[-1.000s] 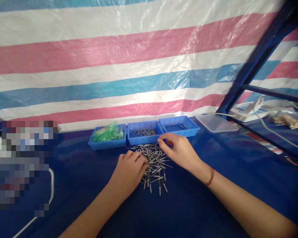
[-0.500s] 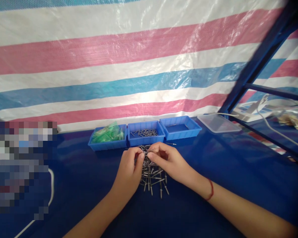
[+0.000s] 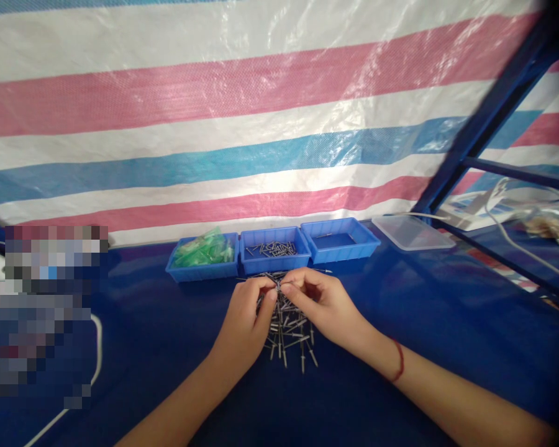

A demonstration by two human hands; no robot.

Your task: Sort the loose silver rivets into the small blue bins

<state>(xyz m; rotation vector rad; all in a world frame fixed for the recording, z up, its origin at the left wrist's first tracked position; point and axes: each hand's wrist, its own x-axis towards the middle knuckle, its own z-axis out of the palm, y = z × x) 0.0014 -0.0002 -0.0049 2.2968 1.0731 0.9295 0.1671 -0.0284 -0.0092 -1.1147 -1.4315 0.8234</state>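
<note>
A pile of small metal rivets point(image 3: 289, 332) lies on the blue table point(image 3: 354, 385), just in front of three blue bins. My left hand point(image 3: 246, 320) and my right hand point(image 3: 323, 304) meet above the pile, fingertips pinched together on one rivet point(image 3: 278, 286) between them. The right wrist wears a red string. The left bin point(image 3: 202, 257) holds green plastic pieces, the middle bin point(image 3: 272, 249) holds several rivets, and the right bin point(image 3: 340, 239) holds only a few.
A striped pink, white and blue tarp hangs behind the bins. A clear plastic lid point(image 3: 412, 231) lies at the right, by a dark blue metal frame point(image 3: 475, 136) with white cables point(image 3: 512, 242) beyond. A white cable point(image 3: 93, 366) curves at the left.
A second ago my right hand was by the right bin and my left lay on the pile. Both then came together over the pile and pinch a rivet.
</note>
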